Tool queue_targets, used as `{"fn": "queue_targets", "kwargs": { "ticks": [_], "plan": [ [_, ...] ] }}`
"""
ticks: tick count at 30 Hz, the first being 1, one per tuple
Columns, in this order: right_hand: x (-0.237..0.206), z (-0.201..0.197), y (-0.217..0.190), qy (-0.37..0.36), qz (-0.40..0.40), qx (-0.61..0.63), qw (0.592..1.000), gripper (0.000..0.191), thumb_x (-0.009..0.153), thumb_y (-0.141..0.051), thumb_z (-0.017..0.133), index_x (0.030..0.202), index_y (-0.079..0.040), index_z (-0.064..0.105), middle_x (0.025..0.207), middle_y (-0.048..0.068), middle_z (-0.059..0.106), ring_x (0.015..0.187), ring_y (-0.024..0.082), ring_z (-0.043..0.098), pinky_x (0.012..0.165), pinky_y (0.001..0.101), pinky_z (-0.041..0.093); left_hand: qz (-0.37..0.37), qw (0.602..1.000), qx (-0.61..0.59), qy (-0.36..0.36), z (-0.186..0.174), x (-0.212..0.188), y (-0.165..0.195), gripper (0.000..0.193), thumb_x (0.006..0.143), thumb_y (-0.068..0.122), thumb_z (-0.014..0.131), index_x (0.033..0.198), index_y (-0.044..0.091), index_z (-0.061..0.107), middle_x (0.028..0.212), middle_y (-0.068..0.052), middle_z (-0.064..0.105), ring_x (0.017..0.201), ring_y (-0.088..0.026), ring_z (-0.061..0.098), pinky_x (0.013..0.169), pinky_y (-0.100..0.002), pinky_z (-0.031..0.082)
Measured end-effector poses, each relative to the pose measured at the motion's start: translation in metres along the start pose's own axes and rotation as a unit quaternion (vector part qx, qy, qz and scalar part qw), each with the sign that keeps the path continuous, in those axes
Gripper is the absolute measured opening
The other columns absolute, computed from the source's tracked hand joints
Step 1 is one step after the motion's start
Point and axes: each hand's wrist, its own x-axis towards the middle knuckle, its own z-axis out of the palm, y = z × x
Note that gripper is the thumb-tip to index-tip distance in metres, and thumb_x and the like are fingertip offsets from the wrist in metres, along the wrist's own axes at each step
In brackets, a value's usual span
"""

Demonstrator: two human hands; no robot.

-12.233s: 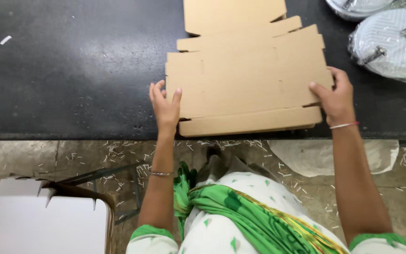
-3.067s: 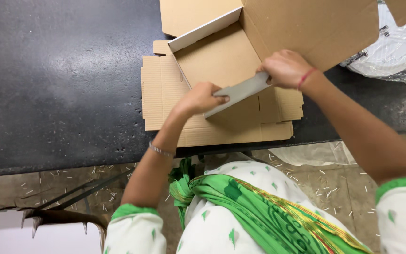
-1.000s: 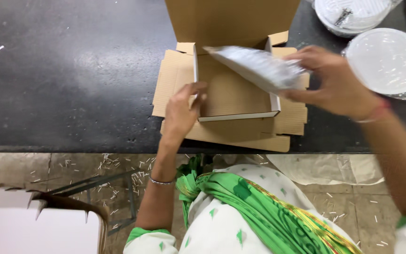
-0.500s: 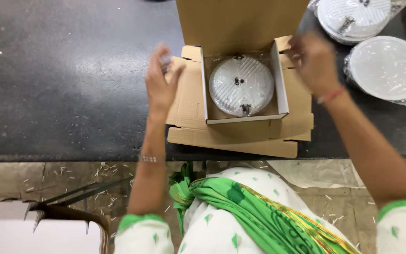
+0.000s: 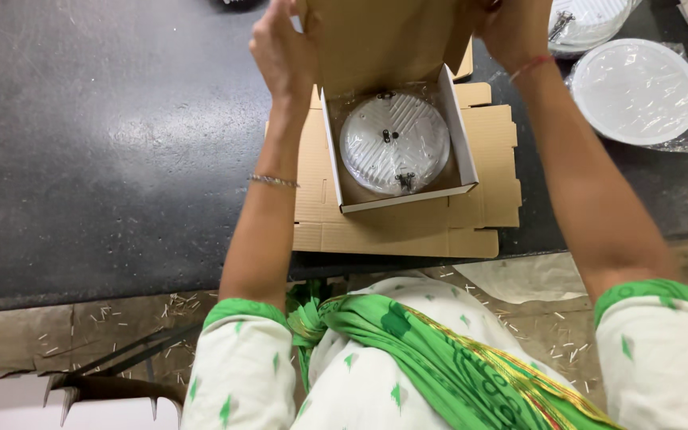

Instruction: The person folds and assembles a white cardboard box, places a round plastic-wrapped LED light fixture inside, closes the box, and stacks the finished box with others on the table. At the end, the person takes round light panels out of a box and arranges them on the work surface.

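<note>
We raise both arms, our left hand [image 5: 284, 52] and right hand [image 5: 515, 32] apart, each gripping a side edge of the upright brown cardboard lid flap [image 5: 388, 36] at twelve o'clock. The dark speckled worktop [image 5: 105, 143] carries flat brown cardboard sheets [image 5: 408, 227]. Below our hands, toward six o'clock, the small open cardboard box [image 5: 396, 143] holds a round white plastic-wrapped light fixture [image 5: 394, 143]. Another wrapped white disc [image 5: 637, 91] lies at two o'clock.

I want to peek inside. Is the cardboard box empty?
No, a round disc wrapped in clear plastic lies flat inside the open cardboard box, whose raised lid both hands are holding.
</note>
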Motion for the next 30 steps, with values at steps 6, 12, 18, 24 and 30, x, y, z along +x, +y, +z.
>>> {"fn": "queue_targets", "kwargs": {
  "ticks": [6, 12, 18, 24, 30],
  "plan": [
    [-0.05, -0.047, -0.041, -0.135, 0.095, 0.223, 0.961, 0.037, 0.098, -0.013, 0.077, 0.128, -0.005, 0.058, 0.107, 0.003, 0.072, 0.097, 0.011, 0.071, 0.088, 0.0295, 0.06, -0.132, 0.933, -0.244, -0.23, -0.046, -0.063, 0.01, 0.071, 0.084, 0.003, 0.074, 0.149, 0.017, 0.048, 0.132, -0.011, 0.065, 0.102, -0.019, 0.072, 0.083, -0.034, 0.062],
    [-0.118, -0.057, -0.02, -0.309, 0.087, 0.147, 0.935, 0.041, 0.1, -0.02, 0.064, 0.141, -0.016, 0.068, 0.141, 0.011, 0.065, 0.123, 0.024, 0.062, 0.104, 0.0387, 0.05, -0.096, 0.836, -0.289, -0.457, -0.098, -0.112, -0.029, 0.037, 0.093, -0.005, 0.057, 0.118, 0.017, 0.073, 0.165, -0.015, 0.043, 0.133, -0.028, 0.063, 0.109, -0.036, 0.05],
    [-0.158, -0.052, -0.026, -0.356, 0.028, -0.027, 0.934, 0.086, 0.078, -0.042, 0.081, 0.152, -0.017, 0.047, 0.154, 0.017, 0.047, 0.135, 0.036, 0.047, 0.11, 0.0459, 0.039, -0.02, 0.875, -0.085, -0.477, -0.114, -0.154, -0.007, 0.085, 0.069, 0.032, 0.093, 0.142, 0.012, 0.055, 0.153, -0.029, 0.04, 0.122, -0.041, 0.056, 0.104, -0.046, 0.046],
    [-0.182, -0.035, -0.052, -0.276, 0.139, 0.015, 0.951, 0.092, 0.072, -0.026, 0.085, 0.154, -0.02, 0.045, 0.155, 0.012, 0.052, 0.125, 0.029, 0.062, 0.103, 0.0383, 0.052, -0.036, 0.925, -0.086, -0.369, -0.108, -0.185, 0.011, 0.093, 0.077, 0.019, 0.09, 0.158, 0.018, 0.044, 0.15, -0.024, 0.055, 0.129, -0.036, 0.06, 0.106, -0.043, 0.054],
    [-0.152, -0.057, -0.05, -0.215, 0.192, 0.189, 0.939, 0.073, 0.076, -0.011, 0.082, 0.146, -0.015, 0.061, 0.149, 0.009, 0.062, 0.121, 0.017, 0.066, 0.101, 0.0321, 0.058, -0.165, 0.879, -0.185, -0.407, -0.124, -0.143, 0.022, 0.101, 0.073, 0.025, 0.089, 0.159, 0.017, 0.037, 0.127, -0.012, 0.074, 0.1, -0.027, 0.078, 0.092, -0.04, 0.064]
  ]
}}
